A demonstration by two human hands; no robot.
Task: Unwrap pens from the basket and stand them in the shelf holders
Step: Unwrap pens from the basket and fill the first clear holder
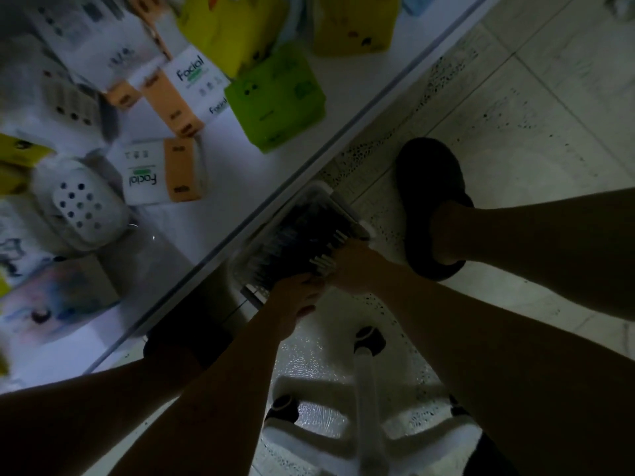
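A shop: a white shelf [261, 187] stocked with packaged facial tissue packs [165, 170].

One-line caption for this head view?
Dim view: left hand and right hand at basket of pens beside shelf of tissue packs.

The basket [324, 193] is a pale, see-through plastic tray with rounded corners. It sits at an angle on the tiled floor [522, 139], right against the front edge of the shelf [261, 187]. It is packed with pens [295, 240], which lie flat side by side in a dark bundle with their white ends toward its near right rim. The dim, blurred view hides any wrapping.
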